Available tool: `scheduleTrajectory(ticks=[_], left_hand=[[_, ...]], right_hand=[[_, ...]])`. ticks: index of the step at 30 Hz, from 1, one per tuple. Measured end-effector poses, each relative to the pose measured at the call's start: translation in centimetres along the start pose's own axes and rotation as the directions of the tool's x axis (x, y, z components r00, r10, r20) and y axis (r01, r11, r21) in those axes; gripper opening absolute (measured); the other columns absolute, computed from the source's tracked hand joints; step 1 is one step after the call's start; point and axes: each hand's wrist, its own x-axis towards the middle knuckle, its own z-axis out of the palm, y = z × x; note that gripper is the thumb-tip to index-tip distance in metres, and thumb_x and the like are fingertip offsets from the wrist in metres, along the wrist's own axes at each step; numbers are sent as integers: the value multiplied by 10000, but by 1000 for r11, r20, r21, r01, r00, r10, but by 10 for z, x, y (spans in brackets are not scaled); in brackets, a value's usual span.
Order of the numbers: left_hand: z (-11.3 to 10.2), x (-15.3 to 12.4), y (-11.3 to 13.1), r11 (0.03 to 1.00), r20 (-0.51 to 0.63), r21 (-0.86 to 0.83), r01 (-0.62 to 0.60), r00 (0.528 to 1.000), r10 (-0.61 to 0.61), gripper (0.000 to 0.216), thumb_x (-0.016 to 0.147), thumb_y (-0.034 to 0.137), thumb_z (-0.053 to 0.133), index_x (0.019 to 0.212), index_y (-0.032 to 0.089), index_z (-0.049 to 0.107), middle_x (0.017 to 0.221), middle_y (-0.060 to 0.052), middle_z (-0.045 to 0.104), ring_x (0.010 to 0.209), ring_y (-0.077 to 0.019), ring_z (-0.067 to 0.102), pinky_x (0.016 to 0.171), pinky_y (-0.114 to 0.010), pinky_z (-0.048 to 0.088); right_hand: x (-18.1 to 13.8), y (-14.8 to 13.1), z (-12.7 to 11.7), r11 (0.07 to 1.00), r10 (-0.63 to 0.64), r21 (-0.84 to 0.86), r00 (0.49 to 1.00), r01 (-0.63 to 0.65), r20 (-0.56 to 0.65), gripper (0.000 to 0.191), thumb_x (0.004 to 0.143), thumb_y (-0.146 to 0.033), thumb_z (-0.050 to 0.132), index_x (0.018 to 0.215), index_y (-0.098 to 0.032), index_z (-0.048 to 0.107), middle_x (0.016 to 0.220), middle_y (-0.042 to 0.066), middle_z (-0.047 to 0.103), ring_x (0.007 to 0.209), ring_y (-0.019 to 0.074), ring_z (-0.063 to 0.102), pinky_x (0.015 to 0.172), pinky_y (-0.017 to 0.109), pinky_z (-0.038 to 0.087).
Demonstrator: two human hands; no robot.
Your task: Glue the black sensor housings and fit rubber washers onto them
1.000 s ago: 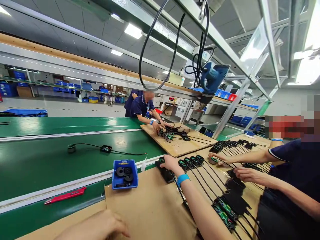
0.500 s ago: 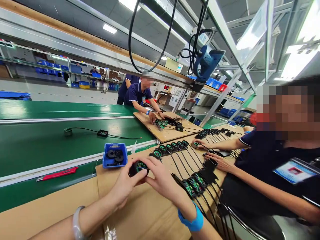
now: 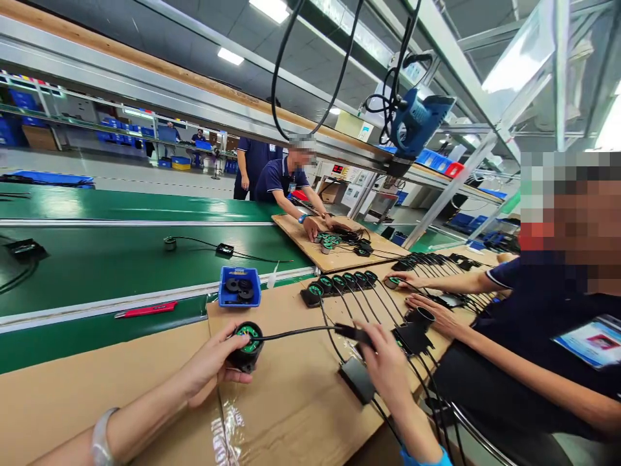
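My left hand [image 3: 213,370] is closed around a round black housing [image 3: 250,364], its open face showing a green circuit board [image 3: 251,338]. A black cable [image 3: 295,333] runs from the board's middle to the right. At the cable's other end, my right hand [image 3: 392,372] grips a dark, slightly blurred black box-like piece [image 3: 354,333]. Just below those fingers a flat black box [image 3: 358,378] lies on the cardboard. Beyond my hands stands a row of similar round housings [image 3: 339,285] with green boards and cables.
A blue bin [image 3: 239,268] of black rings stands behind my left hand. A red pen-like tool [image 3: 146,310] lies beside the green conveyor [image 3: 121,272]. At right, a co-worker's hands [image 3: 427,310] handle similar parts. A blue power tool [image 3: 420,123] hangs overhead.
My hands were together at the housing and are now apart. The right hand has moved right onto the black piece, and the cable stretches between them. The view has shifted left.
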Motion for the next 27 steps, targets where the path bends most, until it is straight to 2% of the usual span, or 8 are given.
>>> scheduleTrajectory(ticks=[3, 5, 7, 11, 17, 19, 22, 27], left_hand=[[-15, -3, -5, 998, 73, -2, 69, 995, -68, 751, 646, 570, 815, 1220, 189, 516, 1011, -102, 704, 770, -205, 708, 561, -236, 558], [-28, -8, -6, 995, 90, -8, 96, 991, -95, 763, 620, 617, 821, 1164, 170, 527, 1004, -119, 713, 721, -216, 721, 531, -238, 545], [-43, -15, -5, 994, 82, -7, 105, 991, -105, 776, 583, 629, 854, 1113, 159, 536, 943, -118, 722, 662, -212, 719, 511, -234, 533], [-75, -32, -5, 994, 39, 15, 111, 993, -112, 759, 495, 528, 948, 1035, 159, 563, 813, -63, 714, 569, -176, 689, 441, -188, 485], [-101, -40, -18, 974, 15, 11, 225, 974, -225, 793, 465, 704, 881, 948, 145, 592, 789, -65, 686, 569, -217, 701, 371, -213, 502], [-100, -39, -21, 966, -15, 32, 257, 966, -257, 754, 439, 691, 889, 873, 138, 617, 720, -34, 643, 555, -196, 677, 317, -176, 445], [-91, -35, -19, 960, -65, 43, 278, 959, -275, 719, 405, 673, 888, 811, 129, 652, 672, -11, 608, 521, -166, 638, 269, -165, 412], [-71, -28, -15, 934, -50, -113, 339, 937, -346, 800, 362, 735, 848, 852, 132, 659, 652, -32, 644, 511, -212, 672, 242, -181, 407]], right_hand=[[18, -20, -24, 999, -51, 8, 985, 53, -163, 321, 980, -372, 465, 1240, -219, 575, 1059, 111, 661, 993, 259, 654, 898, 391, 517], [35, -34, -32, 993, -101, 47, 989, 106, -110, 312, 973, -433, 525, 1223, -265, 606, 1076, 80, 659, 973, 229, 655, 884, 346, 513], [54, -44, -28, 987, -126, 113, 989, 117, 73, 338, 963, -492, 515, 1206, -300, 650, 1059, 65, 653, 943, 219, 657, 851, 331, 517], [77, -55, 21, 981, -104, 194, 834, -3, 542, 440, 918, -513, 449, 1163, -256, 710, 994, 105, 679, 953, 276, 676, 835, 379, 533], [47, -73, 91, 961, -165, 272, 685, -51, 710, 386, 846, -322, 469, 1070, -204, 760, 932, 110, 736, 886, 266, 714, 826, 366, 550], [44, -73, 100, 955, -157, 287, 691, -76, 706, 340, 882, -320, 474, 1034, -217, 761, 923, 97, 735, 882, 247, 709, 819, 349, 547], [65, -63, 117, 954, -47, 258, 775, -152, 630, 286, 977, -349, 487, 1027, -173, 707, 977, 93, 712, 924, 223, 681, 873, 379, 536], [126, -45, 183, 916, 192, 228, 859, -330, 474, 335, 972, -380, 631, 1214, -151, 597, 1177, 82, 636, 991, 201, 652, 893, 420, 561]])
